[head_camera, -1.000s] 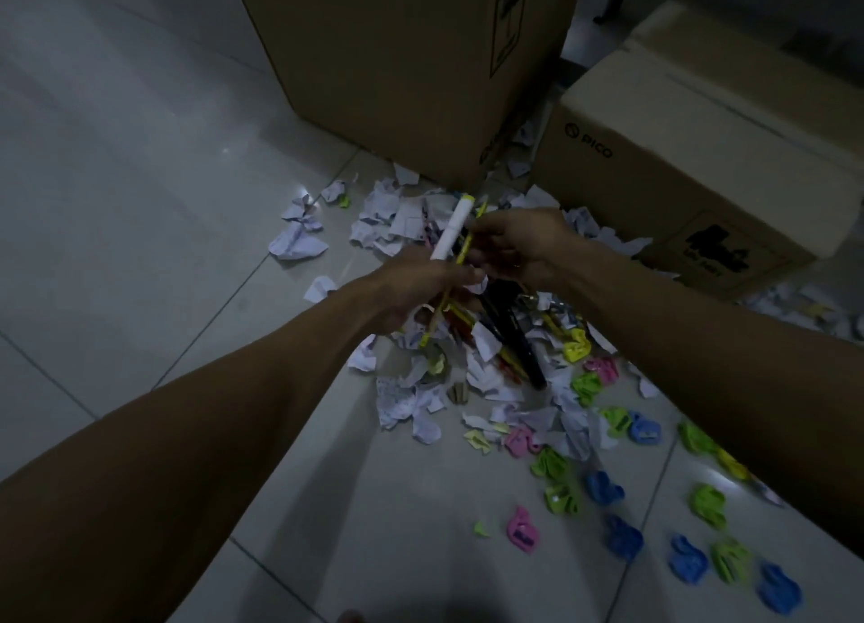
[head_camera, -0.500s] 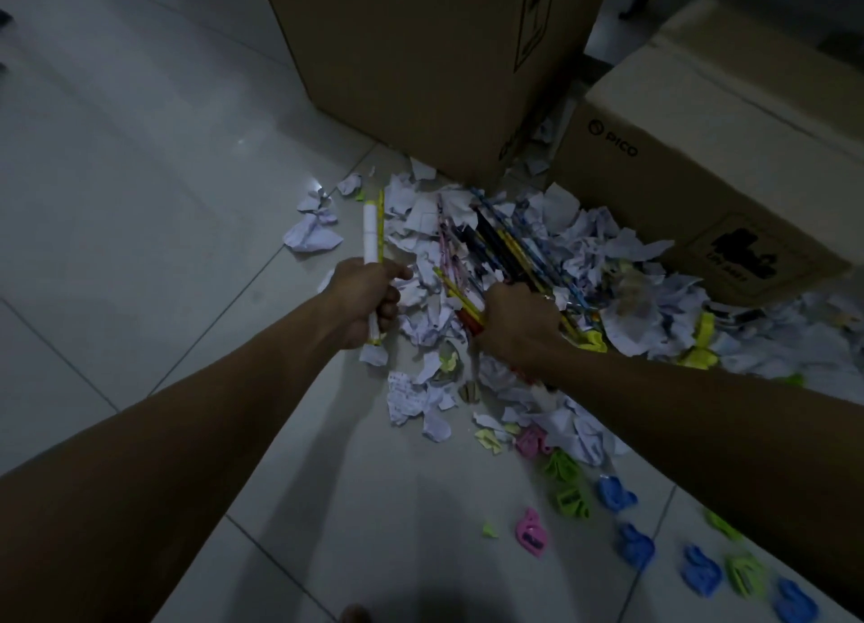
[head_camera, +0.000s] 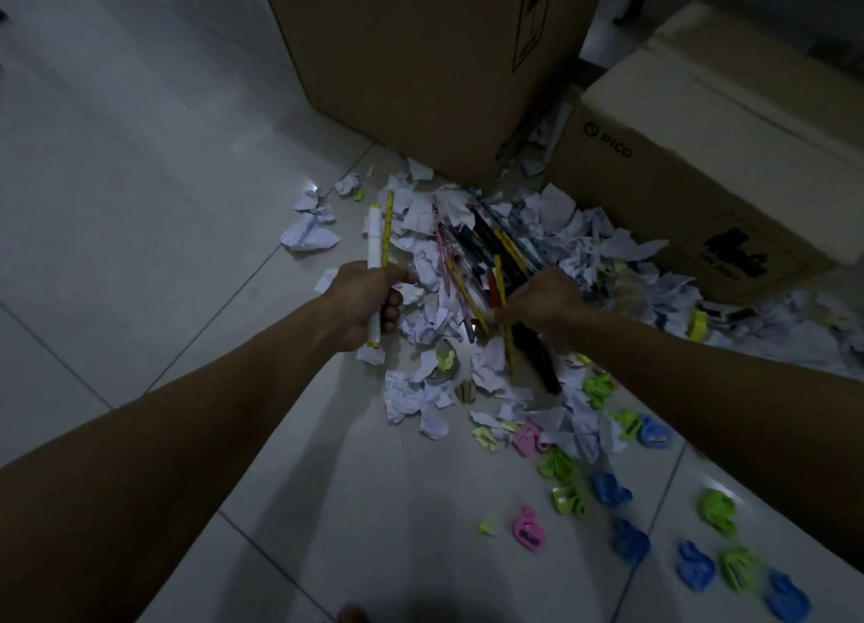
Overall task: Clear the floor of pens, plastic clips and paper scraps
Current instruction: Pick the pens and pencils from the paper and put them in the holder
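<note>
My left hand (head_camera: 369, 300) grips a white marker (head_camera: 374, 239) and a thin yellow pen (head_camera: 387, 223), both pointing up and away. My right hand (head_camera: 537, 302) is down in a heap of pens (head_camera: 486, 248) on the floor, its fingers pinching a yellow pen (head_camera: 499, 281) among them. Crumpled white paper scraps (head_camera: 311, 237) lie all around the pens. Pink, green and blue plastic clips (head_camera: 528, 533) are scattered over the tiles at the lower right.
A tall cardboard box (head_camera: 421, 61) stands behind the heap. A lower cardboard box (head_camera: 701, 145) marked PICO sits to its right, with paper pushed against it. Bare grey floor tiles (head_camera: 140, 202) stretch to the left.
My hands have separated: the left one moved left with the marker and yellow pen, and the right one dropped into the pen heap and took hold of a pen.
</note>
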Tool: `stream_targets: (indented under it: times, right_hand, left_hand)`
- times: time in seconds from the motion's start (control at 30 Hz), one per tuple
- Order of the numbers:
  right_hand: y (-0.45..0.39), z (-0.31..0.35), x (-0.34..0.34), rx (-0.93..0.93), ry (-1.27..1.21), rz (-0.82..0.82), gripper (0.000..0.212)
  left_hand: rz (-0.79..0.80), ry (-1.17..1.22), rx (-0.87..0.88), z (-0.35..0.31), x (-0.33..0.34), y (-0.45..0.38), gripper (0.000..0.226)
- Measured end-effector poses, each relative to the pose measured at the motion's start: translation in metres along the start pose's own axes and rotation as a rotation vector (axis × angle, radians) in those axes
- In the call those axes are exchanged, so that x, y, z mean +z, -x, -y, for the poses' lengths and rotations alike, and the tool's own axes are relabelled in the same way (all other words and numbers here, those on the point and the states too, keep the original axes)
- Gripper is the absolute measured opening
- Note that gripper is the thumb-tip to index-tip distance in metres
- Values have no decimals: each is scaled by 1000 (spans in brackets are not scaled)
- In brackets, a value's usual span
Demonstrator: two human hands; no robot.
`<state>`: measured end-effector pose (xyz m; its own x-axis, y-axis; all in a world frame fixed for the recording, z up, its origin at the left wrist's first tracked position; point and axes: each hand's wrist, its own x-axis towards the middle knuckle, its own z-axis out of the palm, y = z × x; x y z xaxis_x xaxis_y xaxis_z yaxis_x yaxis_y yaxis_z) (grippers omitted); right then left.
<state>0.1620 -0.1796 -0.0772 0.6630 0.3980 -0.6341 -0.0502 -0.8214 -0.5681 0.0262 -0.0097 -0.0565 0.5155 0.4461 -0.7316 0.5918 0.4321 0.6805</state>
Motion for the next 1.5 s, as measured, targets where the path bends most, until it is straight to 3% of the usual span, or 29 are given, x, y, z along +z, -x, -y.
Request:
stream_targets:
  times: [0.1, 0.23, 0.4, 0.5, 0.57, 0.67, 0.73, 0.8, 0.9, 1.03, 1.27, 1.43, 1.5]
  right_hand:
    - [6, 5, -13, -33, -237, 9, 25]
    - [15, 18, -20, -23, -429, 55, 33]
    - [18, 28, -13, 107, -581, 248, 33]
    - [20, 34, -5, 186, -676, 347, 21]
    - [17, 38, 3, 190, -715, 350, 25]
    - [16, 41, 5, 128, -701, 375, 26]
    - [15, 37, 1, 94, -650, 357, 29]
    - [7, 23, 1, -27, -395, 179, 20]
    - [-7, 0, 12, -288, 227, -134, 26]
    - [-9, -6, 26, -310, 517, -168, 25]
    - [-8, -11, 34, -299, 515, -198, 36]
    - [-2, -1, 22, -312, 193, -274, 28]
    - [-1, 4, 18, -311, 83, -217, 19]
  left_hand:
    - [75, -33, 51, 1, 10, 2, 28]
    - [140, -93, 151, -5, 29, 14, 42]
    - [264, -214, 184, -11, 35, 15, 53]
    - [291, -285, 190, -9, 32, 18, 45]
    - [302, -287, 169, -6, 32, 22, 43]
    - [239, -282, 181, -9, 29, 26, 20]
    - [155, -225, 159, -11, 22, 27, 19]
    - [66, -142, 135, -12, 13, 24, 20]
    - [-19, -20, 101, -8, 3, 20, 17]
    - [1, 168, 31, 0, -4, 19, 15]
    - [-67, 181, 33, 4, -7, 14, 7]
    - [-201, 149, 56, 1, -8, -6, 17]
    - [-212, 119, 74, -3, -4, -14, 27]
